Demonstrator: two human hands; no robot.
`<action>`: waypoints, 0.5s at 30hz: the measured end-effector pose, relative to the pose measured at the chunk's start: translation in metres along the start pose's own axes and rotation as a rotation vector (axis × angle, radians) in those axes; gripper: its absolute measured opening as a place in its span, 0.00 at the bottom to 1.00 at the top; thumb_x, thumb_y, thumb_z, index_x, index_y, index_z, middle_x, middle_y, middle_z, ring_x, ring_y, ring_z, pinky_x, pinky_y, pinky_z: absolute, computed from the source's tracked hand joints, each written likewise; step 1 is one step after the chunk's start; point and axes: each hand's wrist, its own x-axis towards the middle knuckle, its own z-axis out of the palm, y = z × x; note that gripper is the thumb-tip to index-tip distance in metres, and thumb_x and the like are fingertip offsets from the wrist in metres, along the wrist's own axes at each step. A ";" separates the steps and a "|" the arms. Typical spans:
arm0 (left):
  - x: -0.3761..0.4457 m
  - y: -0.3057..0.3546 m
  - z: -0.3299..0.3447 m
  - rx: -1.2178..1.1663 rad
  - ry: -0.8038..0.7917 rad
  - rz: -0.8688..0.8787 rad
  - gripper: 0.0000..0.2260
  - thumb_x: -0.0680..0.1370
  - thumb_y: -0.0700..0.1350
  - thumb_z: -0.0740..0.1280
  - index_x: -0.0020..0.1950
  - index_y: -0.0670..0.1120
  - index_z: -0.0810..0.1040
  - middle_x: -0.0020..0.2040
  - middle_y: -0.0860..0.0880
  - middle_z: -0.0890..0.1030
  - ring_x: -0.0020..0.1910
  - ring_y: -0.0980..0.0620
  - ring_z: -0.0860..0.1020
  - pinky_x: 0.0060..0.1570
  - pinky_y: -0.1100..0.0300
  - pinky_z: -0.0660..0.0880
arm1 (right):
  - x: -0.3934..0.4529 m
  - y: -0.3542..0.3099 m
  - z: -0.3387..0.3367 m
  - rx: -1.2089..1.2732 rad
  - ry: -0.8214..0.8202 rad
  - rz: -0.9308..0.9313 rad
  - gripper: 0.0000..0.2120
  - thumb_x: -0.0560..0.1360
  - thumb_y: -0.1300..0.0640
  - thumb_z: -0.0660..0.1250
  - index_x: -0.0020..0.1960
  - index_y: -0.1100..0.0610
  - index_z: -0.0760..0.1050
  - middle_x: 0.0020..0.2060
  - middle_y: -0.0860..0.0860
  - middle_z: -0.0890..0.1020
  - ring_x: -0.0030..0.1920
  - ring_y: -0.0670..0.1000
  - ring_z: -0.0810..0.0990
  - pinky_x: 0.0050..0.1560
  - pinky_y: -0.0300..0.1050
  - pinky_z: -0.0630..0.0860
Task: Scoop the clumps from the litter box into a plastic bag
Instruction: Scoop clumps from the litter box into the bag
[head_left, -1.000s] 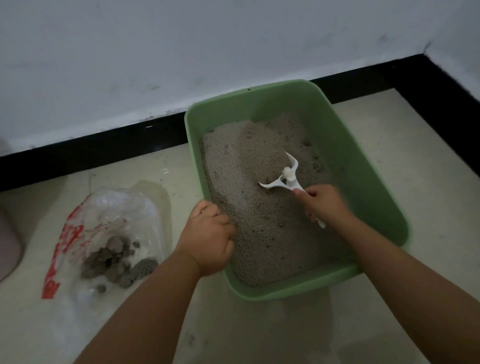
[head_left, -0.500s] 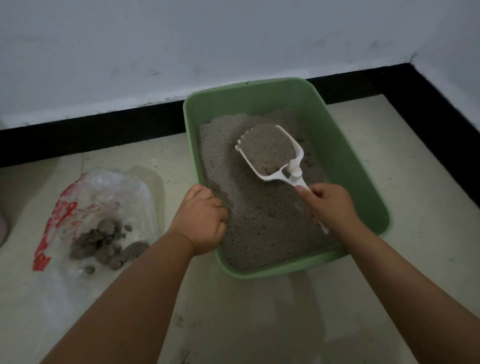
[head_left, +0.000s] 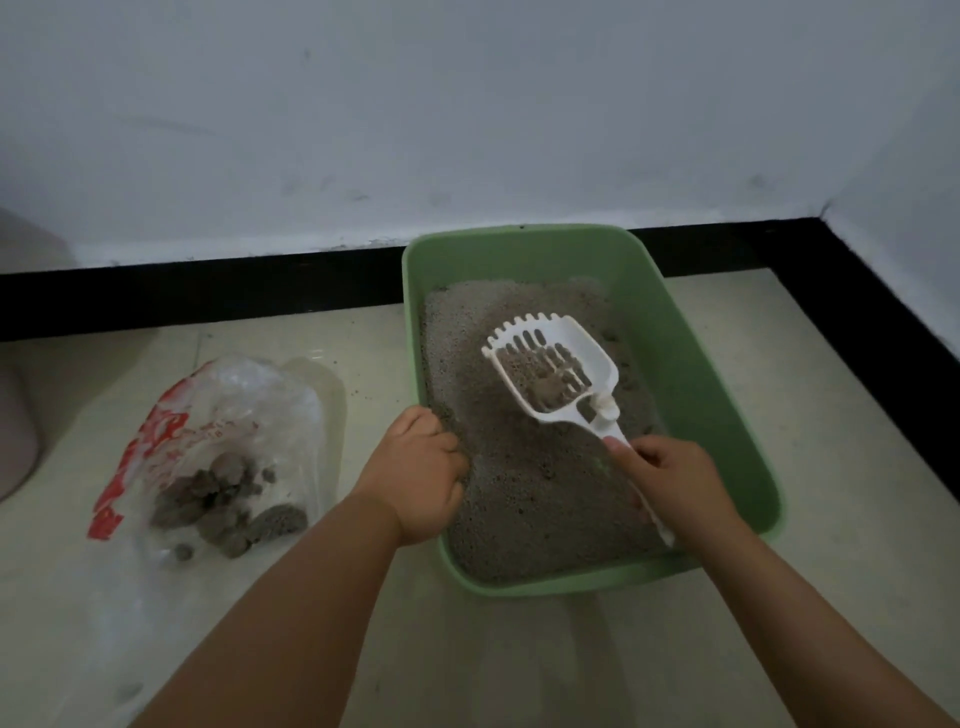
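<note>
A green litter box, filled with grey litter, is set on the pale floor against the black skirting. To its left, apart from it, a clear plastic bag with red print is laid flat; grey clumps are seen inside. The box's left rim is gripped by the closed left hand. A white slotted scoop is held by its handle in the right hand, raised above the litter, one small clump retained in it.
</note>
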 end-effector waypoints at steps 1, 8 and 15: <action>0.000 0.000 0.000 -0.002 0.003 -0.004 0.15 0.62 0.48 0.54 0.22 0.48 0.76 0.22 0.53 0.72 0.25 0.50 0.74 0.46 0.59 0.62 | 0.000 0.001 0.000 0.009 0.001 0.014 0.17 0.76 0.54 0.64 0.33 0.64 0.73 0.16 0.48 0.69 0.13 0.41 0.67 0.17 0.30 0.63; -0.001 0.000 0.000 -0.019 -0.026 -0.018 0.15 0.63 0.48 0.54 0.22 0.48 0.76 0.22 0.53 0.72 0.26 0.50 0.74 0.46 0.59 0.62 | 0.000 0.008 0.001 0.017 -0.017 0.067 0.20 0.76 0.55 0.64 0.42 0.74 0.74 0.20 0.52 0.70 0.12 0.41 0.66 0.16 0.31 0.63; -0.003 -0.001 0.000 -0.054 -0.048 -0.037 0.14 0.63 0.48 0.54 0.22 0.48 0.75 0.22 0.53 0.72 0.26 0.50 0.74 0.47 0.59 0.63 | -0.004 0.007 0.001 -0.034 -0.021 0.077 0.16 0.76 0.53 0.63 0.34 0.63 0.72 0.19 0.50 0.69 0.12 0.41 0.65 0.19 0.33 0.65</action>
